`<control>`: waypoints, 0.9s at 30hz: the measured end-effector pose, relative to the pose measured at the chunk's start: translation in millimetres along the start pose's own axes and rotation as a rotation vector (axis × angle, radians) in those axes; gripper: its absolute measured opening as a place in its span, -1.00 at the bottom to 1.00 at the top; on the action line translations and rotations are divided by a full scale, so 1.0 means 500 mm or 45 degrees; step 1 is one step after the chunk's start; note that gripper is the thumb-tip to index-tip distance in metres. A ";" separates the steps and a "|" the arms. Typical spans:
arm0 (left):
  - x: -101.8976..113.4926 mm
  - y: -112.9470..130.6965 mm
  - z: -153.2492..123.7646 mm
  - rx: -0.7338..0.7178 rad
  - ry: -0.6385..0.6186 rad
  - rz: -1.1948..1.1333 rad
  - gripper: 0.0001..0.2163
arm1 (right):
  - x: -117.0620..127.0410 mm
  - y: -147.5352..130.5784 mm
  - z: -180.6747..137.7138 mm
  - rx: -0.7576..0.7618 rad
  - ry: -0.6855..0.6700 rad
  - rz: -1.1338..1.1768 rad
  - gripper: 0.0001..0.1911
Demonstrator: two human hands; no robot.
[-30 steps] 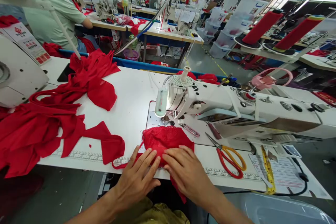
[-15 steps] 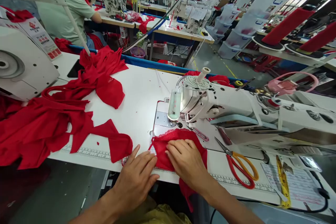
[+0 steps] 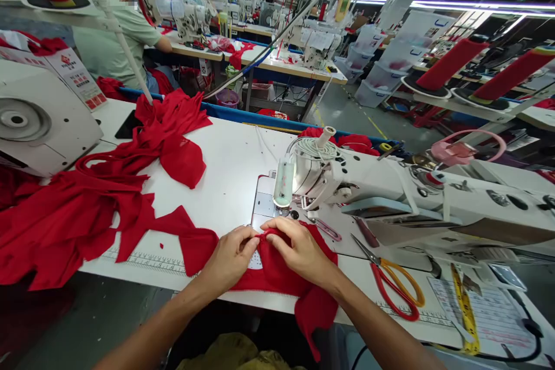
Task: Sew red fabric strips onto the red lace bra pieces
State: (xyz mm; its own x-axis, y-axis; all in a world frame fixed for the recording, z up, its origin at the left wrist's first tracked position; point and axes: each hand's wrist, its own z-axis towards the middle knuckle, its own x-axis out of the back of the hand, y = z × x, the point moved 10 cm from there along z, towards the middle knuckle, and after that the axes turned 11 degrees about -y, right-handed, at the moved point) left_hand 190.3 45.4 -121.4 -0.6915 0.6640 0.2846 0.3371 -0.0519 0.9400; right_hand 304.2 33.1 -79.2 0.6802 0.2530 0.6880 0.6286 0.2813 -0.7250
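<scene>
A piece of red fabric [image 3: 281, 272] lies at the front of the sewing machine [image 3: 342, 179], and part of it hangs over the table's front edge. My left hand [image 3: 232, 254] pinches the fabric's upper left edge between thumb and fingers. Close beside it, my right hand [image 3: 299, 248] is closed on the same edge, with its thumb lying on the cloth. Both hands are just in front of the needle area, and the fingertips nearly meet. Whatever the fingers cover of the edge is hidden.
Heaped red fabric pieces [image 3: 87, 208] spread over the left side. Scissors [image 3: 392, 283] with red and yellow handles lie to the right, near a yellow tape measure [image 3: 465, 312] and a written sheet [image 3: 498, 312]. A person [image 3: 117, 40] sits at a machine across the aisle.
Both hands have moved up toward the needle and closer together. They lay flat on the fabric before; now their fingers grip its edge. The camera view has shifted slightly.
</scene>
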 end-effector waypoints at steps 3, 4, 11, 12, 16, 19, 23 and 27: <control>-0.020 -0.008 0.005 0.126 -0.061 -0.365 -0.68 | 0.016 0.014 -0.010 -0.081 0.003 0.086 -0.80; -0.026 -0.009 0.005 0.146 -0.071 -0.440 -0.66 | 0.018 0.020 -0.013 -0.104 0.001 0.112 -0.79; -0.054 -0.008 -0.001 0.192 -0.123 -0.626 -0.60 | 0.019 0.033 -0.028 -0.147 -0.034 0.225 -0.81; -0.057 -0.006 -0.002 0.185 -0.127 -0.640 -0.61 | 0.019 0.033 -0.029 -0.147 -0.036 0.237 -0.81; -0.063 0.006 -0.003 0.123 -0.121 -0.687 -0.70 | 0.016 0.034 -0.032 -0.145 -0.036 0.258 -0.80; -0.067 0.000 -0.006 0.145 -0.100 -0.703 -0.73 | 0.017 0.037 -0.034 -0.154 -0.040 0.265 -0.81; -0.069 -0.009 -0.012 0.208 -0.086 -0.696 -0.74 | 0.018 0.026 -0.037 -0.153 -0.110 0.338 -0.81; -0.069 -0.009 -0.014 0.208 -0.082 -0.705 -0.74 | 0.019 0.005 -0.035 -0.155 -0.138 0.359 -0.80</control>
State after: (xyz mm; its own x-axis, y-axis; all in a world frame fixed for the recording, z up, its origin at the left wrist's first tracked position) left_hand 208.0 17.3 -134.2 -0.7542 0.6037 -0.2582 0.0339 0.4286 0.9029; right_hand 318.7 19.9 -75.2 0.7939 0.4043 0.4541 0.4659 0.0753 -0.8816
